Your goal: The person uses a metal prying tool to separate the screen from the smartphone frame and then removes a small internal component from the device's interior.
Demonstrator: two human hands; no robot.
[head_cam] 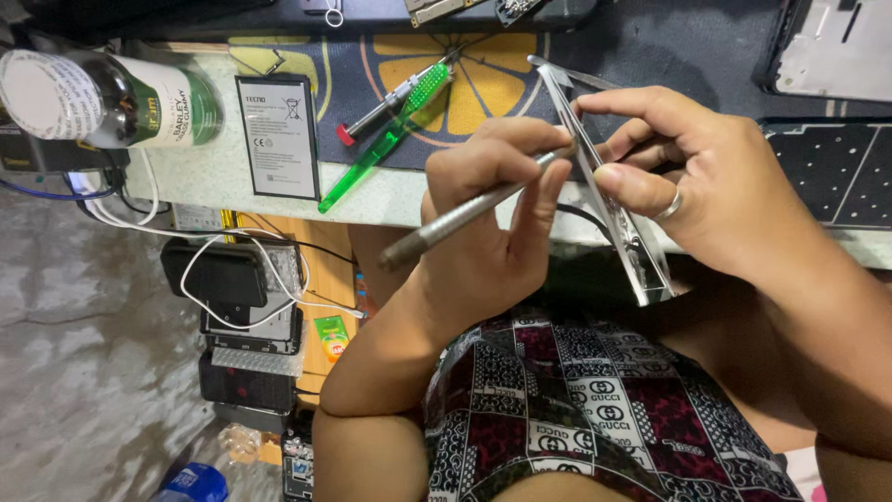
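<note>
The left hand (483,223) pinches a grey metal tool (465,212) whose tip is hidden where it meets the thin phone frame (609,186), gripped edge-on by the right hand (706,177) (ring on one finger). Both hover just past the pale worktop (214,172) edge, above a patterned lap; a flat battery (279,137) and green screwdriver (395,125) lie well apart.

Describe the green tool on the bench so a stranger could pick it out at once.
Start at the pale bench top beyond the hands, where a dark mat with an orange citrus slice print lies. The green tool lies slantwise across the mat's near edge, right of the flat phone battery. Alone there, it is see-through bright green plastic.
</note>
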